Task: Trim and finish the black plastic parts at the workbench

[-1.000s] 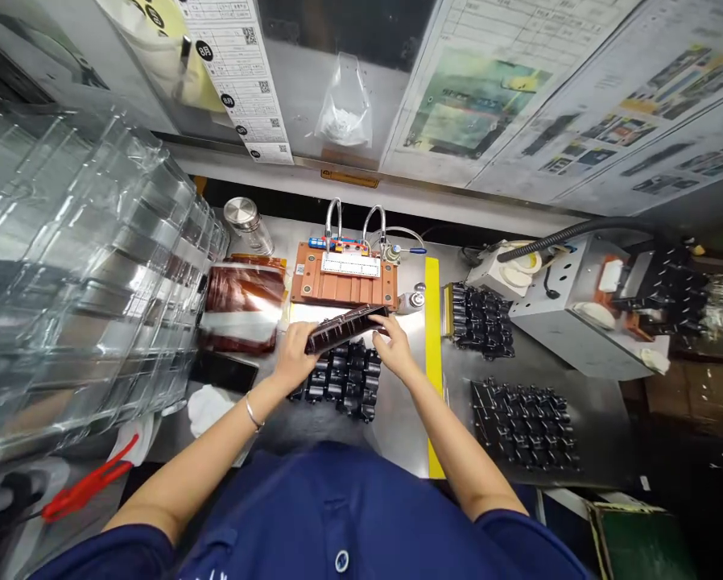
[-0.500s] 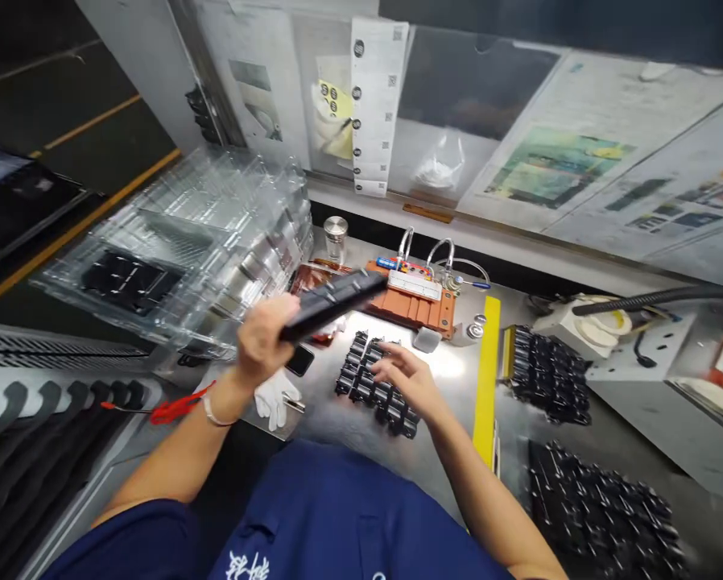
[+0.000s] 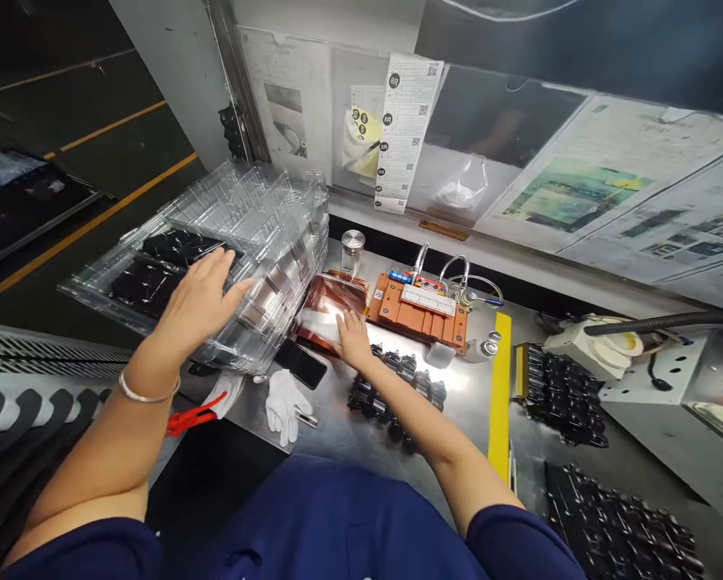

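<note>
My left hand [image 3: 201, 294] is open, with the fingers stretched out and the thumb apart, at the top of a stack of clear plastic trays [image 3: 265, 270]. Black moulded parts [image 3: 141, 288] lie in the top tray beside and beyond the fingers. My right hand [image 3: 354, 342] rests with fingers extended on a glossy reddish-brown film sheet or bag [image 3: 331, 302]; nothing is gripped in it. Under and beside my right forearm, several black ribbed parts [image 3: 425, 391] sit on the metal table.
An orange fixture [image 3: 419, 310] with hoses stands behind the black parts. A phone [image 3: 301, 364], a white glove [image 3: 283, 407], red-handled pliers [image 3: 196, 417] and a lidded jar [image 3: 352, 250] are nearby. Beyond a yellow strip [image 3: 499, 387] lie more black parts [image 3: 560, 395].
My left hand has moved left to the tray, and the black part it held is out of it; another dark part now shows in the tray. My right hand has moved left onto the film.
</note>
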Demonstrator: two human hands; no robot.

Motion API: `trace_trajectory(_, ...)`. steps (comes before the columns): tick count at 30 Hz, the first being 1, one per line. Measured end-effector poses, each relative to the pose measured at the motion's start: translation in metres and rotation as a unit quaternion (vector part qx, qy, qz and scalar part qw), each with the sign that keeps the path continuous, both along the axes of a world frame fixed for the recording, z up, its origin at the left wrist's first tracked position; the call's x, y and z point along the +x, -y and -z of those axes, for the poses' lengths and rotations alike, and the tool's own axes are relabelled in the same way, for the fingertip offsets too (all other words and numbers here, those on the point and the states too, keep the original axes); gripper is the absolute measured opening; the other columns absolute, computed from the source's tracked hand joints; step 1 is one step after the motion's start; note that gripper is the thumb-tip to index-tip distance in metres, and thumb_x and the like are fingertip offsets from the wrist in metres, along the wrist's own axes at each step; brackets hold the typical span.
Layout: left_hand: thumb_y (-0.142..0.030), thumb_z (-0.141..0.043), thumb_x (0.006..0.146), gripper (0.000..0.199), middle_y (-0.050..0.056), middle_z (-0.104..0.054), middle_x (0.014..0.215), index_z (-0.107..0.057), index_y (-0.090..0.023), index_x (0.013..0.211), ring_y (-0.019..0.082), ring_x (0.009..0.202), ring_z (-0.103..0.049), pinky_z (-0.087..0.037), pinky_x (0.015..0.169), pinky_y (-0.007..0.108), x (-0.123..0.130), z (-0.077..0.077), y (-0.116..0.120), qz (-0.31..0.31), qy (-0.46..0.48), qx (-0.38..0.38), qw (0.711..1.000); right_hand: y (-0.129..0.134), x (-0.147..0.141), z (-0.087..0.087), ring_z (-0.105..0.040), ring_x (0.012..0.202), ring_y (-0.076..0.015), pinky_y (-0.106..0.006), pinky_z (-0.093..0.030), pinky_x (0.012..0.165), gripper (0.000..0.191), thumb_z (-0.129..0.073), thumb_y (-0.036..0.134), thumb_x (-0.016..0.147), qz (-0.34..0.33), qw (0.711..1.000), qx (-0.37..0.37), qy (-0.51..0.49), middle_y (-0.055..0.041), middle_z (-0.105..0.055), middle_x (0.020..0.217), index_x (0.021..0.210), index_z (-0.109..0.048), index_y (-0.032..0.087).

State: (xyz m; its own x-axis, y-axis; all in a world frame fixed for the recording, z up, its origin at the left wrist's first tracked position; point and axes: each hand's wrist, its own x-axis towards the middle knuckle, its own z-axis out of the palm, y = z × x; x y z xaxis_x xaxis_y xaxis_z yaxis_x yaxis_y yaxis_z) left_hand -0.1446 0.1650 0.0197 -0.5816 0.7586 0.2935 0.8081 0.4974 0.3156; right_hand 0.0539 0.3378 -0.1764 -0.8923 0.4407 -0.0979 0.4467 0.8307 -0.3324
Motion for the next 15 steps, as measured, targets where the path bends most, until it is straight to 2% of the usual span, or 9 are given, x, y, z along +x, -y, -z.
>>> trace_trajectory(2,-0.052,-0.051,0.084,0.055,0.012,-0.052,0.137,-0.054,-0.018,0.127,0.03,0.13,-0.045,-0.034,0.11,0.05,0.024,0.006,0.006,0.059,0.021,0.072,0.995,-0.003,-0.004,0.014,-0.025,0.14,-0.0362,-0.056,-0.018,0.112,0.065,-0.064,0.028,0.083,-0.013,0.999,0.025,0.022,-0.0231,-0.03,0.15,0.14,-0.041,0.009)
trace_trajectory(4,-0.048,-0.055,0.083,0.046,0.008,-0.06,0.127,-0.059,-0.023,0.121,0.027,0.119,-0.055,-0.042,0.106,0.046,0.046,0.02,0.009,0.107,0.087,0.104,0.985,-0.004,-0.002,0.022,-0.03,0.138,-0.0349,-0.056,-0.021,0.11,0.049,-0.057,0.025,0.088,-0.018,0.999,0.036,0.034,-0.0214,-0.036,0.148,0.134,-0.049,0.012)
trace_trajectory(6,-0.047,-0.057,0.082,0.039,0.008,-0.068,0.113,-0.064,-0.023,0.113,0.025,0.103,-0.064,-0.051,0.094,0.042,0.06,0.046,0.005,0.112,0.202,0.089,0.969,-0.005,0.001,0.023,-0.037,0.134,-0.0325,-0.054,-0.026,0.108,0.036,-0.048,0.025,0.093,-0.024,0.999,0.031,0.029,-0.0176,-0.045,0.143,0.126,-0.058,0.015)
trace_trajectory(8,-0.05,-0.056,0.081,0.041,0.01,-0.071,0.103,-0.066,-0.019,0.107,0.024,0.091,-0.068,-0.057,0.08,0.039,0.065,0.083,-0.005,0.063,0.338,0.052,0.938,-0.005,0.002,0.021,-0.043,0.13,-0.03,-0.052,-0.029,0.106,0.032,-0.043,0.028,0.096,-0.023,0.999,0.015,0.017,-0.0143,-0.053,0.137,0.12,-0.062,0.017)
trace_trajectory(10,-0.055,-0.057,0.079,0.049,0.014,-0.071,0.1,-0.063,-0.015,0.107,0.024,0.086,-0.069,-0.059,0.07,0.037,0.062,0.119,-0.02,-0.04,0.461,0.038,0.886,-0.005,0.005,0.015,-0.047,0.127,-0.0277,-0.05,-0.031,0.106,0.033,-0.041,0.029,0.097,-0.011,1.0,0.003,0.0,-0.0121,-0.057,0.132,0.122,-0.061,0.019)
trace_trajectory(12,-0.06,-0.053,0.08,0.055,0.018,-0.068,0.106,-0.058,-0.014,0.109,0.024,0.086,-0.07,-0.059,0.064,0.035,0.055,0.148,-0.036,-0.128,0.578,0.052,0.804,-0.004,0.01,0.007,-0.048,0.126,-0.0262,-0.047,-0.033,0.105,0.035,-0.04,0.028,0.097,-0.005,1.0,-0.002,-0.017,-0.011,-0.058,0.132,0.125,-0.059,0.019)
trace_trajectory(14,-0.06,-0.05,0.082,0.053,0.02,-0.067,0.109,-0.057,-0.014,0.107,0.024,0.086,-0.07,-0.059,0.065,0.036,0.05,0.165,-0.051,-0.156,0.666,0.077,0.725,-0.002,0.019,-0.002,-0.048,0.127,-0.0256,-0.046,-0.033,0.106,0.035,-0.04,0.027,0.097,-0.017,0.999,-0.008,-0.03,-0.0111,-0.058,0.132,0.126,-0.059,0.018)
trace_trajectory(15,-0.058,-0.054,0.082,0.049,0.02,-0.068,0.106,-0.057,-0.014,0.103,0.024,0.085,-0.071,-0.059,0.067,0.036,0.049,0.169,-0.058,-0.15,0.69,0.092,0.702,-0.001,0.025,-0.006,-0.048,0.126,-0.0256,-0.046,-0.033,0.106,0.035,-0.04,0.026,0.097,-0.029,0.999,-0.015,-0.033,-0.0114,-0.059,0.131,0.125,-0.06,0.018)
